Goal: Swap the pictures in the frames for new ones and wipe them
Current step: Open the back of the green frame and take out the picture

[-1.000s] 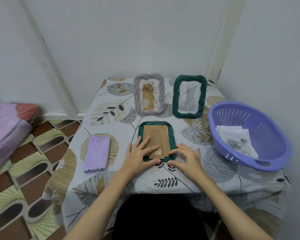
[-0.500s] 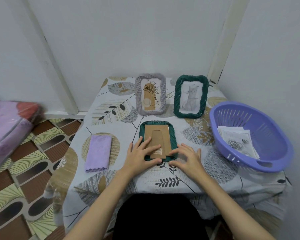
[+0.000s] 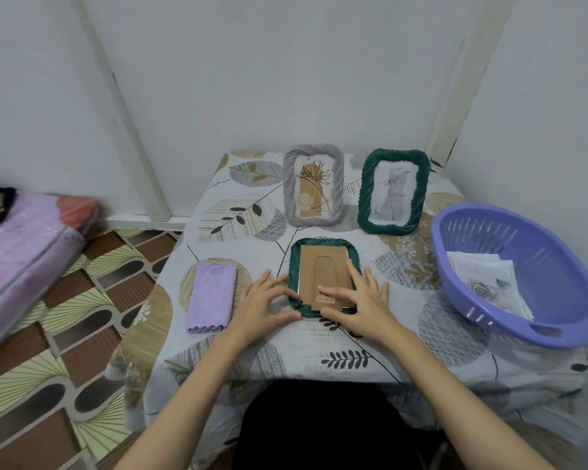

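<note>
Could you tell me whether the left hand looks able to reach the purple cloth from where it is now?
Probably yes. The left hand rests at the face-down green frame's left edge, and the purple cloth lies flat just to its left, with only bare tablecloth between them and nothing on top.

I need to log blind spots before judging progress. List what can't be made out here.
Head view:
- Face-down green frame: its picture is hidden underneath, behind the brown backing board.
- Label on that board: too small to read, partly under the right hand.
- Papers in the purple basket: stacked, only the top drawing shows.
- Left hand: fingertips at the frame's edge; grip unclear.
</note>
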The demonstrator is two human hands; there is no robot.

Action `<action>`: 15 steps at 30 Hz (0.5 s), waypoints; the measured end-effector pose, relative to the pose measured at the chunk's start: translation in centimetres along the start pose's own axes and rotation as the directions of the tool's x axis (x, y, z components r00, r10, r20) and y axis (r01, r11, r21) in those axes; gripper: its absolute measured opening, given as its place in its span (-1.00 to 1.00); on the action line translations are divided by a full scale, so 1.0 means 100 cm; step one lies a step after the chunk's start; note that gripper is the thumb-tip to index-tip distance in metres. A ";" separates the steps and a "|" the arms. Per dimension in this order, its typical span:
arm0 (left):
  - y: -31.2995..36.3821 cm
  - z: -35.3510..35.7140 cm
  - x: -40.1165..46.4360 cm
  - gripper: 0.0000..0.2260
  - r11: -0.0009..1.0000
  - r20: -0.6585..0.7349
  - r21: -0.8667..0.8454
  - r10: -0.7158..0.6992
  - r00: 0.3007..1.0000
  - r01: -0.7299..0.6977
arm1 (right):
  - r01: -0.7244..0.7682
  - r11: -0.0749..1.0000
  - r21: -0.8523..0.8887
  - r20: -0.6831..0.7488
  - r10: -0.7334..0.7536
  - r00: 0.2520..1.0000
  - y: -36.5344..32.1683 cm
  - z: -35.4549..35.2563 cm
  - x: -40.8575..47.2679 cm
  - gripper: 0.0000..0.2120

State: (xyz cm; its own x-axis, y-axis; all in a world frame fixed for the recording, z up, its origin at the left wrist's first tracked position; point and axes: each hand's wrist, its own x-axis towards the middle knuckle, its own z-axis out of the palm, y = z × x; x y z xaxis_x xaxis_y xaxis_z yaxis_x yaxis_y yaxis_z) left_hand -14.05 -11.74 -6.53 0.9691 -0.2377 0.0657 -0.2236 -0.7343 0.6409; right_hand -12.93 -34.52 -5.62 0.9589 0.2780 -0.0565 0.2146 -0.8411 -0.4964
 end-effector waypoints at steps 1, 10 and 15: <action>0.001 0.000 0.000 -0.59 1.000 -0.010 -0.003 0.000 1.000 0.000 | -0.009 1.000 0.008 0.012 0.009 1.000 0.000 0.000 0.000 -0.57; 0.005 0.002 0.002 -0.76 0.998 0.002 0.055 0.012 1.000 -0.012 | -0.046 0.995 0.092 0.049 0.042 0.998 -0.002 0.001 -0.005 -0.54; 0.005 0.003 0.005 -0.78 0.998 0.042 0.064 0.001 0.999 -0.004 | -0.044 0.994 0.098 0.045 0.040 0.998 -0.005 0.001 -0.006 -0.55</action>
State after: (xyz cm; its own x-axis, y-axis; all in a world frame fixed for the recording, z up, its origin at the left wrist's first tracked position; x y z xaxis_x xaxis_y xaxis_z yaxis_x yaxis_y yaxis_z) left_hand -13.75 -12.39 -6.41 0.9636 -0.2650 0.0346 -0.2337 -0.7728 0.5900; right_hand -13.64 -34.25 -5.42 0.9573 0.2652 -0.1153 0.1532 -0.8032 -0.5757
